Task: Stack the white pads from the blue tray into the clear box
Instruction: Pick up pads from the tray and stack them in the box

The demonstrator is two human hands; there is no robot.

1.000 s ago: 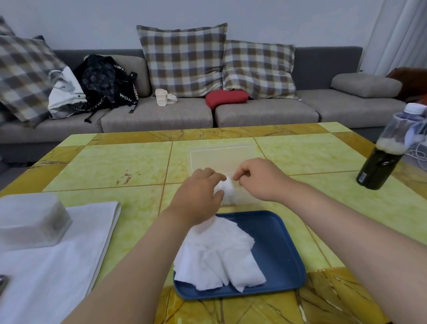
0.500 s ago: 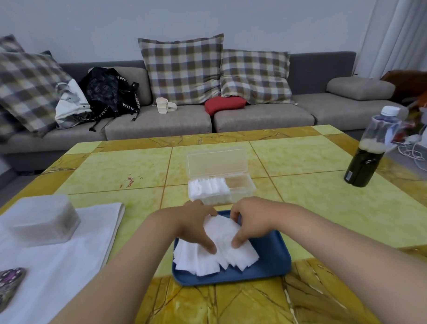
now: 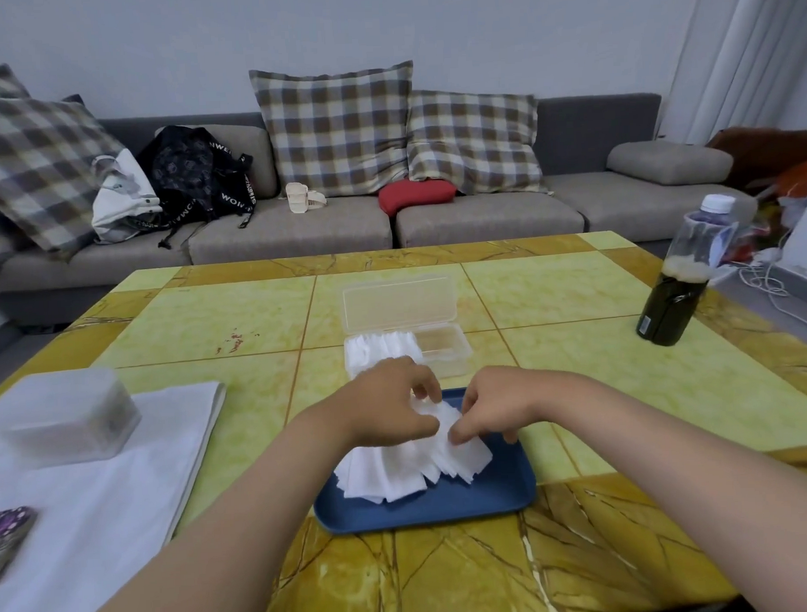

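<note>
A heap of white pads (image 3: pixel 398 471) lies on the blue tray (image 3: pixel 490 495) near the table's front edge. Both hands are over the heap's far end. My left hand (image 3: pixel 387 407) curls its fingers round the top pads, and my right hand (image 3: pixel 492 408) pinches them from the right. Just behind the tray stands the clear box (image 3: pixel 444 350) with its lid swung open toward the sofa. A row of white pads (image 3: pixel 375 348) fills the box's left half; its right half shows bare.
A dark drink bottle (image 3: pixel 676 301) stands at the table's right. At the left, a frosted plastic container (image 3: pixel 67 418) sits on a white cloth (image 3: pixel 102 522), with a patterned object (image 3: pixel 7 535) at the cloth's near corner. A grey sofa with cushions runs behind the table.
My hands drew back from the clear box to the tray a second ago. Since then they have gathered the top pads and lifted slightly at the heap's far end.
</note>
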